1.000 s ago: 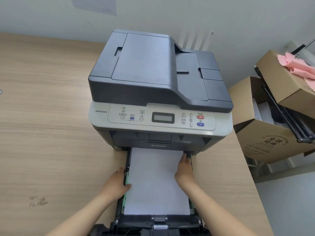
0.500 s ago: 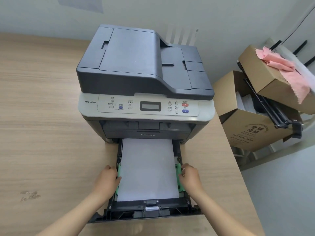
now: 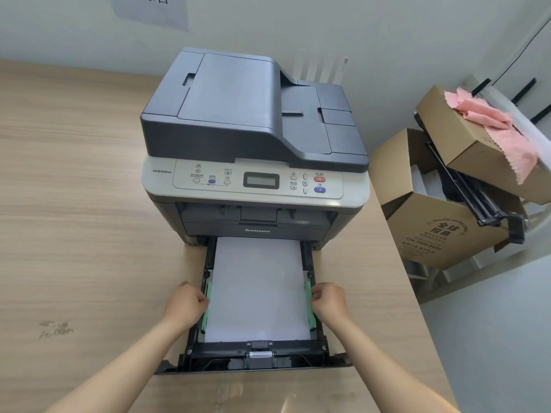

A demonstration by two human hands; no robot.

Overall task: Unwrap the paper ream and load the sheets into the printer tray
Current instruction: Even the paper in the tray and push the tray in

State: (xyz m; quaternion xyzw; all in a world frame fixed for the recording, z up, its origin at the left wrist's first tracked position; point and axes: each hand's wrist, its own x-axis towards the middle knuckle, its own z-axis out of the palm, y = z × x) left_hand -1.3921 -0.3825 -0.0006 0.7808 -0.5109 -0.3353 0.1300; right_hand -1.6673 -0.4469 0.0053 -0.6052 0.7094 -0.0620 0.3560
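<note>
A grey printer (image 3: 253, 138) stands on a wooden desk (image 3: 74, 219). Its black paper tray (image 3: 259, 357) is pulled out toward me. A stack of white sheets (image 3: 258, 290) lies flat inside it, between two green side guides. My left hand (image 3: 186, 302) grips the left green guide (image 3: 206, 305) at the tray's left wall. My right hand (image 3: 329, 301) pinches the right green guide (image 3: 309, 305) at the tray's right wall. No ream wrapper is in view.
The desk's right edge runs just right of the printer. Beyond it stand stacked cardboard boxes (image 3: 441, 228), a pink cloth (image 3: 501, 126) draped over the top one. A wall is close behind the printer, with a paper notice (image 3: 152, 10) on it.
Both hands slid back along the tray sides from the sheets' edges to the green guides and closed on them. The camera view shifted; more of the tray's front shows.
</note>
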